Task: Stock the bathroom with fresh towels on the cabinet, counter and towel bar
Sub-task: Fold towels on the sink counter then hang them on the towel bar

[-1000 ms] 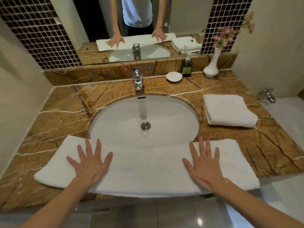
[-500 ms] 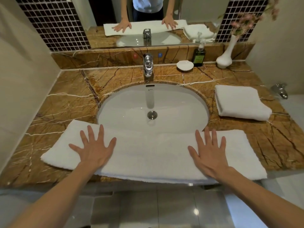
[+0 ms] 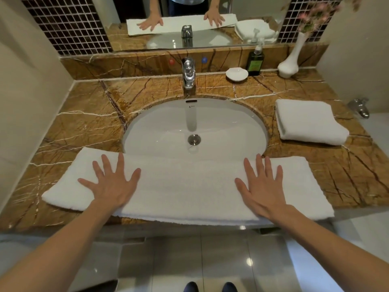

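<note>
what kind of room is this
Most likely a bathroom, perhaps a hotel's: an oval sink set in a marble counter below a wall mirror, a soap bottle at the back, a folded towel and a long towel under the flat left hand and right hand.

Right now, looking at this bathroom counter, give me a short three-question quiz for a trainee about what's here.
1. True or false: the left hand and right hand both lie flat, fingers spread, on the long towel at the counter's front edge.
2. Relative to the sink, the folded towel lies: A inside it, B to its right, C to its left.
3. Fill in: between the soap dish and the white vase stands a dark pump ____.
Key: 1 true; 2 B; 3 bottle.
</note>
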Motion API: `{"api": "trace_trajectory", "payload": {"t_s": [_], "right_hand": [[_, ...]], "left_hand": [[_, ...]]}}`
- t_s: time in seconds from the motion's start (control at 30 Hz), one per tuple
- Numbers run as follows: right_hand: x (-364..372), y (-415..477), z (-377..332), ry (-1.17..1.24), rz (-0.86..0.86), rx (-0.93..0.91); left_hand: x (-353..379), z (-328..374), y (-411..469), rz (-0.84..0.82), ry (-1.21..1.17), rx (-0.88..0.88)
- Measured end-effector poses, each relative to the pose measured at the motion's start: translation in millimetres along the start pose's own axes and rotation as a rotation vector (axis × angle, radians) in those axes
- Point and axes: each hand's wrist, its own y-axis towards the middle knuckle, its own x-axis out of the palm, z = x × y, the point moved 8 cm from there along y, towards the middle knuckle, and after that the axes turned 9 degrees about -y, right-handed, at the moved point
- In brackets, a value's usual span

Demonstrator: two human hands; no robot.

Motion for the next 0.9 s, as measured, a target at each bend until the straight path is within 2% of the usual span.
{"api": "trace_trajectory", "payload": {"t_s": [0.2,0.33,0.5,0.67,0.9], "right_hand": [[-14.7,2.8,-1.3,0.051,-0.036,-0.01],[-42.5,5.9,7.7,0.081,-0.017,0.012],[-75.0,4.2,46.1,0.122,0.032,0.132],[-96.3,-0.5,94.9,0.101,0.11,0.205],[-100.0,26.7,174.1,0.118,0.086,0.275]], "left_hand": [[-11.0,37.2,5.9,-0.021,0.044,0.201],[-20.4,101.5,11.7,-0.018,0.0,0.365],[-28.4,195.9,-2.1,-0.014,-0.079,0.562],[-21.4,289.5,-31.2,-0.118,-0.097,0.724],[10.8,403.5,-64.1,-0.335,-0.143,0.768]]}}
